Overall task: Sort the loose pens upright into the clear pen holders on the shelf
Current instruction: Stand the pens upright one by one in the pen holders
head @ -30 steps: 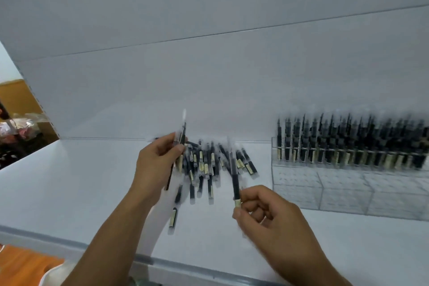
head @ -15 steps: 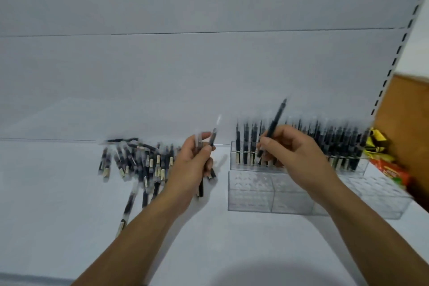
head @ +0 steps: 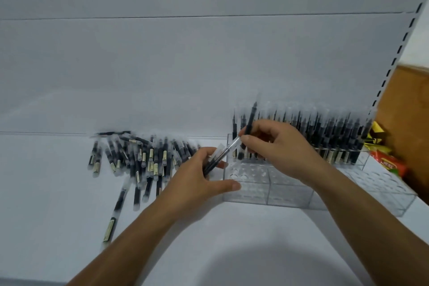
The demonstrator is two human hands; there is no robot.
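A heap of loose black pens (head: 139, 160) lies on the white shelf (head: 46, 193), left of centre. Clear pen holders (head: 267, 186) stand to the right; their back rows hold several upright pens (head: 325, 137), the front holes are bare. My left hand (head: 199, 181) grips a small bunch of pens (head: 218, 158) beside the holder's left end. My right hand (head: 278, 148) pinches one black pen (head: 250, 121), nearly upright, over the holder's back left corner. Its fingertips also touch the clear tip of a pen from the left hand's bunch.
One pen (head: 116, 211) lies apart, nearer the shelf front. A slotted white upright (head: 399, 53) and a brown board (head: 413, 123) bound the shelf on the right. Yellow and red packets (head: 385, 160) sit behind the holders' right end.
My view shifted right, from the pen heap toward the holders. My right hand carried its pen to the holder's back left corner. My left hand followed with its bunch and met the right.
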